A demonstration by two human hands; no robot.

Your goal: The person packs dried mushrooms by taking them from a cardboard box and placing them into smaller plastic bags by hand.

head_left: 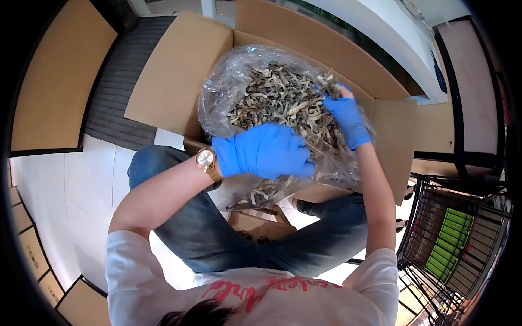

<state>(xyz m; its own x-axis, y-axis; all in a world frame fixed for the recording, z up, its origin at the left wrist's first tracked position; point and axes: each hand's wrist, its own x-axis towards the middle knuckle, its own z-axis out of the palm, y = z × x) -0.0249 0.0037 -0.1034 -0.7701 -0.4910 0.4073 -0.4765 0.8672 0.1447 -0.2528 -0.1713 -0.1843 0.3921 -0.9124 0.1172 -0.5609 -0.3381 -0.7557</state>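
A large clear plastic bag full of curled, dried grey-brown strips sits inside an open cardboard box. At the bag's right side, my right hand in a blue glove is closed around a clump of the strips. My left hand, also gloved and with a watch at its wrist, is closed at the near side of the pile. It grips what looks like a smaller clear plastic bag with some strips inside, hanging below it; its fingertips are partly hidden.
Between my legs stands a small wooden stool. A black wire cart holding green packs is at the right. A dark ribbed mat lies left of the box, and more cartons stand along the left.
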